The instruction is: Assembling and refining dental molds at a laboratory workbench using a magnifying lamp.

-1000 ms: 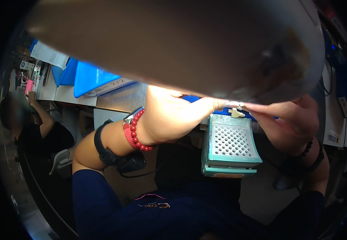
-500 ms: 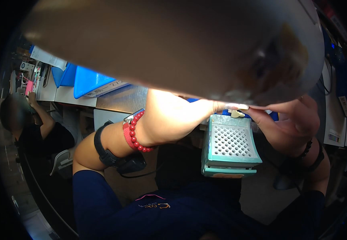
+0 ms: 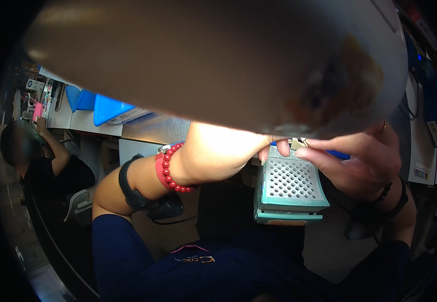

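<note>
1. The small metal piece [image 3: 296, 144] is between the two hands, above the far end of a green box [image 3: 294, 181], by the near edge of the worktop [image 3: 154, 130].
2. The person's right hand [image 3: 357, 157] is nearly closed at the tips: thumb and forefinger pinch the metal piece.
3. The left hand [image 3: 218, 153] reaches in with bent fingers, its fingertips just beside the piece; a cover hides part of them, so whether they grip it cannot be told.
4. The green box, with a white top full of round holes, juts from the worktop's near edge toward the person's body.
5. A blue bin [image 3: 112, 109] sits toward the worktop's left edge.
6. The large, blurred cover [image 3: 193, 65] hides the worktop's far edge.
7. A red bead bracelet [image 3: 166, 165] circles the left wrist.
</note>
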A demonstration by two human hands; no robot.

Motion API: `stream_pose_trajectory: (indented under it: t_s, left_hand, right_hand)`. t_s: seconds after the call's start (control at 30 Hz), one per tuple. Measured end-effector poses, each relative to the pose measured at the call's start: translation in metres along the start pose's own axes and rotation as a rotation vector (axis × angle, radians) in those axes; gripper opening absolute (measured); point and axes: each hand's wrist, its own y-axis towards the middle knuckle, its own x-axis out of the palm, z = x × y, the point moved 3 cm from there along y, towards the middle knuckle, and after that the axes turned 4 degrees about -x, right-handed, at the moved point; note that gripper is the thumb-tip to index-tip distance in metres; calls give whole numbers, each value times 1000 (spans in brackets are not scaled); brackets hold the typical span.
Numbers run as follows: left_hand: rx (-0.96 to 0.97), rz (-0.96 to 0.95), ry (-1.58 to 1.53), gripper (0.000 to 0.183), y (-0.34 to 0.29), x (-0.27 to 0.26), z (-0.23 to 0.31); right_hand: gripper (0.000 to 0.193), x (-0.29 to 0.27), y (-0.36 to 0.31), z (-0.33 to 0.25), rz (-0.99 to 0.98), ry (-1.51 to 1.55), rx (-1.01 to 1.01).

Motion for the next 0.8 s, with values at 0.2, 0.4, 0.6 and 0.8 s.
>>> stream_pose_trajectory:
  t_s: [0.2, 0.4, 0.6, 0.8]
  left_hand:
    - [-60, 26, -23, 9, 1, 2, 2]
    - [-7, 45, -19, 10, -2, 2, 0]
    - [-45, 68, -5, 8, -1, 4, 6]
    - [508, 87, 505, 15, 2, -2, 12]
  right_hand:
    - [27, 0, -1, 1, -15, -12, 30]
    - [27, 1, -5, 2, 12, -6, 20]
    - [27, 0, -4, 0, -18, -7, 41]
    - [39, 2, -4, 6, -47, -27, -31]
